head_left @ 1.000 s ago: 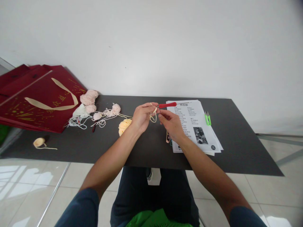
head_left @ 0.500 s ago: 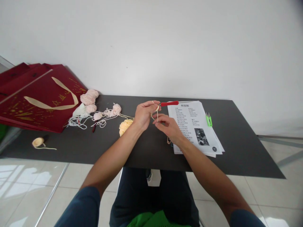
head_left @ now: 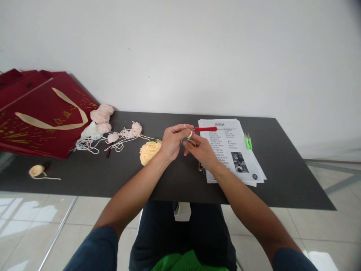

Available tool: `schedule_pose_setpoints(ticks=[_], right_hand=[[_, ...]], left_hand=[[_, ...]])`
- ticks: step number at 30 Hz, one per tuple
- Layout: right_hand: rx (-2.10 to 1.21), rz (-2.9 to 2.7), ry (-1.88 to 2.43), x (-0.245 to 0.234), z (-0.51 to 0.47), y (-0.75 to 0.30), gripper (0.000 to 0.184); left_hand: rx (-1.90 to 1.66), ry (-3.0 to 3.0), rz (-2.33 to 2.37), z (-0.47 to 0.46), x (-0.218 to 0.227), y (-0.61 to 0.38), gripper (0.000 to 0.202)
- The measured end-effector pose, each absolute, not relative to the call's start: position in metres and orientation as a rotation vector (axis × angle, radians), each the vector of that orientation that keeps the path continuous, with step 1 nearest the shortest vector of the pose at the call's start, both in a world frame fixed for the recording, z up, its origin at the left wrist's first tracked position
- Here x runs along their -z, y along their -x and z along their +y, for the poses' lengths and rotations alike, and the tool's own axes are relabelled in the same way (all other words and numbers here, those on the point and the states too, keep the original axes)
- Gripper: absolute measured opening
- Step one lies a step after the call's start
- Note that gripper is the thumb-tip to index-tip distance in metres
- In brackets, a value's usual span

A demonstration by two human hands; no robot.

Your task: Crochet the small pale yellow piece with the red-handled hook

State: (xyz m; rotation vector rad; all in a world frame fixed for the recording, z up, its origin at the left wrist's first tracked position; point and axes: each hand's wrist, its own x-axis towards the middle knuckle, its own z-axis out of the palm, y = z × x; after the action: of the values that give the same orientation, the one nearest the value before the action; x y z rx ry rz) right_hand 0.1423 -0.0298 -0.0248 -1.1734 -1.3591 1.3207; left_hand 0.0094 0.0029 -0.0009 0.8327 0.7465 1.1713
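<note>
Over the middle of the table, my left hand (head_left: 173, 141) is closed on a crochet hook (head_left: 206, 129) with a red handle, which sticks out level to the right of the fingertips. Pale yellow yarn (head_left: 190, 134) loops at those fingertips, and a strand crosses the left index finger. My right hand (head_left: 201, 150) is just below and to the right, its thumb and fingers pinched on the yarn. The exact stitch or loop between the hands is too small to make out. Left of my left wrist lies a yellow yarn ball (head_left: 150, 151).
Printed sheets (head_left: 225, 169) lie to the right under the hook, with green thread snips (head_left: 248, 142) on their edge. Pink and white yarn (head_left: 103, 114) tangles at the left, beside dark red bags (head_left: 42, 113). A small cream crocheted piece (head_left: 36, 171) sits near the front left.
My right hand has come up closer to my left fingertips, and the hanging yarn loop between them has become smaller. The hook remains in my left hand. The view has shifted slightly.
</note>
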Motion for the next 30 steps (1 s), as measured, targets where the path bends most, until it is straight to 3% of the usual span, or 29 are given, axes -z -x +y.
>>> schedule_pose_setpoints(ticks=[14,23,26,28,30], right_hand=[[-1.356,-1.088,0.999,0.023,-0.026,-0.153,0.014],[-1.326,-1.032,0.986,0.012,-0.03,-0.154,0.017],[-1.289,-1.105,1.019,0.014,-0.029,-0.154,0.03],[-1.196,-1.182,1.126,0.02,-0.027,-0.155,0.036],[-1.05,-1.244,1.359,0.028,-0.026,-0.156,0.027]], left_hand=[[-1.205,-0.907,0.631,0.004,0.001,-0.002,0.014],[-1.191,-0.908,0.619,-0.003,-0.004,-0.004,0.015],[-1.241,-0.858,0.66,0.002,-0.006,0.0,0.014],[-1.291,-0.815,0.673,0.007,-0.005,0.003,0.011],[-1.327,-0.782,0.653,0.011,-0.004,0.005,0.008]])
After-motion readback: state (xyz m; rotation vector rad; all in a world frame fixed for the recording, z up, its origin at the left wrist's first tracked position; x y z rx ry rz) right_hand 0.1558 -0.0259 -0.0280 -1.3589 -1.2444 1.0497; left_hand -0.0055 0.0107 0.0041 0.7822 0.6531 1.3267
